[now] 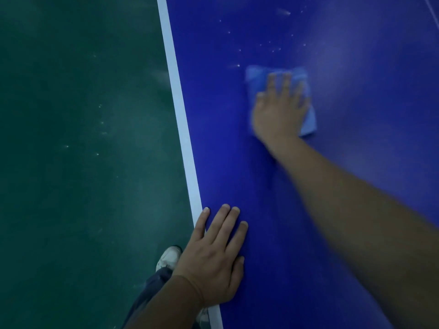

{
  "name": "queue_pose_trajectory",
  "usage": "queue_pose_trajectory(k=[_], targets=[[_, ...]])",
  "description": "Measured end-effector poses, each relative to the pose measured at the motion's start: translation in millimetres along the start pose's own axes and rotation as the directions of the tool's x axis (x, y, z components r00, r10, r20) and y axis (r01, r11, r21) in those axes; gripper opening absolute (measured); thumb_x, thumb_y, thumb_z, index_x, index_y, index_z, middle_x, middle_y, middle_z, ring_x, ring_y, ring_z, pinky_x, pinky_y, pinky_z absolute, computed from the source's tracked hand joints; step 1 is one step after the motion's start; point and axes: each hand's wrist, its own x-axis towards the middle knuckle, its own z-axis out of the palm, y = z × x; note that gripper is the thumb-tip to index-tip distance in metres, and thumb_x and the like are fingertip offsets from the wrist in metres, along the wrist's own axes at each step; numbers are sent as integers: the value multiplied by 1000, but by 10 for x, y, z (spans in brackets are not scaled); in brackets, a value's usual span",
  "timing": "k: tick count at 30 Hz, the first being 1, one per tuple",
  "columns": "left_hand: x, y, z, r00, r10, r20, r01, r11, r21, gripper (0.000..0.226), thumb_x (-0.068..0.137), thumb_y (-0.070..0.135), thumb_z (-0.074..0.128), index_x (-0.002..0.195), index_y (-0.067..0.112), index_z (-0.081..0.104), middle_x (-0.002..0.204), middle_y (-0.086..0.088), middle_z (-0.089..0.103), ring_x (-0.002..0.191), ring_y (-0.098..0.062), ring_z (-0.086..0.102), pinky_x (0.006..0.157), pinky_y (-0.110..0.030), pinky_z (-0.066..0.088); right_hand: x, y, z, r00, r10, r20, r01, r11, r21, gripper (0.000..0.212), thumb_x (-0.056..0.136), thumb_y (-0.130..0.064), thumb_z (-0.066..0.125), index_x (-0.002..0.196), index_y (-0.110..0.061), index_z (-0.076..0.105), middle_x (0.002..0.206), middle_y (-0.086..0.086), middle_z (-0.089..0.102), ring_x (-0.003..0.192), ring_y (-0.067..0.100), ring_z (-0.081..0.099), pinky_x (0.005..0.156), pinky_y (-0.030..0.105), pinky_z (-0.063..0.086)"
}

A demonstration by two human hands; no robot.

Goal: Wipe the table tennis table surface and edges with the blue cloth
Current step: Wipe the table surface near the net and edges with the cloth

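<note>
Past the green floor (71, 138) and your white shoe (168, 257), your left hand (211, 262) lies flat, fingers straight, on the table (356, 67) at its white edge line (180, 110). Farther in, your right hand (278, 112) presses straight-fingered on the blue cloth (255, 78), which is folded, pale and blurred on the darker surface.

Right hand (278, 112) flat on cloth (255, 78), cloth on table (344, 162). Specks (273, 48) just beyond the grip. Edge line (180, 110) left of it, floor (71, 138) further left. Left hand (213, 262) on table, nearer and left of the grip, across the edge line. Shoe (167, 257) on floor beside it.
</note>
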Motion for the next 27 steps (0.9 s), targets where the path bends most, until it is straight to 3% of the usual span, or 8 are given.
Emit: queue_pose_trajectory(k=[4,7,11,14,16,20,24,27], targets=[[3,1,-19,1000,-16,17,16,1000,-2,61,91,43,48,141,10,54,154,-18,43,146,-35,33,119,-58,16,-986,-690,191,721,-687,91,686,726,41,57,100,-42,22,154,-29,38,164,2,29,152,34,21,121,56,14],[-15,17,-30,1000,1,15,-1,1000,-25,63,86,43,52,140,11,56,155,-16,43,146,-33,35,118,-56,19,-642,-201,102,649,-751,124,757,654,-6,54,103,-39,24,154,-25,36,162,5,31,150,36,25,119,56,18],[98,-77,-122,994,-31,-106,16,989,-146,59,87,39,53,139,12,53,154,-13,41,144,-32,37,121,-50,18,270,886,-92,991,-128,28,131,982,-138,54,108,-39,18,160,-27,10,168,8,12,154,35,9,121,55,14],[578,-336,-349,956,-209,-205,167,964,-206,56,91,36,47,139,7,50,152,-19,40,144,-38,34,122,-53,17,320,755,-123,967,253,-13,-253,967,20,57,106,-43,25,160,-28,21,168,5,14,154,35,9,121,58,9],[1028,-578,-512,925,-311,-218,268,941,-205,57,91,35,45,137,3,53,150,-23,42,142,-42,35,122,-55,17,49,315,19,998,5,-57,-6,1000,-18,56,104,-42,24,158,-28,27,166,6,20,153,36,14,121,58,13],[1485,-888,-598,940,-312,-140,299,948,-108,61,94,38,40,142,2,49,151,-24,40,144,-42,33,123,-55,13,-258,107,94,864,-497,82,500,865,-26,57,103,-46,21,157,-31,30,165,1,24,153,33,17,120,53,13],[1505,-917,-529,958,-261,-122,255,965,-57,61,95,40,35,145,7,47,150,-19,43,144,-37,34,123,-55,15,481,1243,-134,998,-17,56,33,958,-286,60,103,-41,-2,161,-25,3,169,6,2,155,31,2,122,48,10],[1543,-927,-531,956,-272,-115,268,962,-42,59,95,40,36,141,9,53,150,-20,44,143,-38,35,121,-59,19,843,1770,-323,857,510,-76,-514,856,-51,56,107,-43,18,161,-26,15,168,5,9,154,33,5,122,55,8]])
